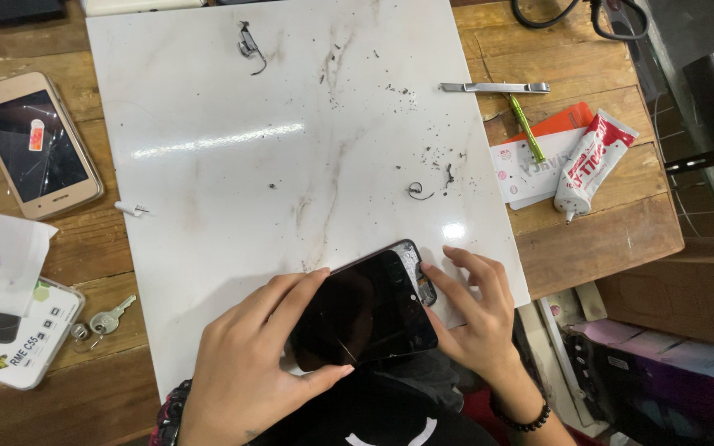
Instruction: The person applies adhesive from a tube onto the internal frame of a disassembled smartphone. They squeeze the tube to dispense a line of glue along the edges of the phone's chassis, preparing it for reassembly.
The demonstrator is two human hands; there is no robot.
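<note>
A black smartphone [365, 312] with a cracked dark screen lies at the near edge of a white marble slab [274, 149]. The screen panel sits slightly lifted from the frame at the top right corner. My left hand [249, 372] grips the phone's left side, thumb under the lower edge and fingers along the top. On the other side my right hand [477, 310] holds the phone's right edge, fingertips pressing near the top corner.
A gold phone [35, 144] with a cracked screen lies at the left. A white phone box [22, 343] and keys [105, 320] sit lower left. Tweezers [493, 87], a green tool [526, 128] and a glue tube [592, 161] lie at the right. Black debris dots the slab.
</note>
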